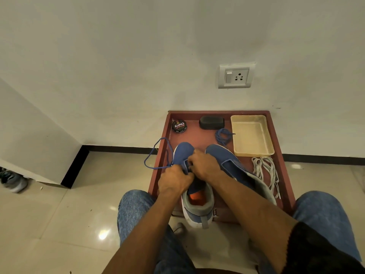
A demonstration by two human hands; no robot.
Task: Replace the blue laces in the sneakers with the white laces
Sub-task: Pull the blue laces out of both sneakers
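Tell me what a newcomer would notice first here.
Both hands, left hand and right hand, work at the left blue sneaker on the red tray, its blue lace looping off the left edge. White laces lie right of the other sneaker.

A room in a home: glossy beige floor tiles, plain white walls with a black skirting strip, and a wall socket with switch. A stray grey sneaker lies on the floor at the left edge.
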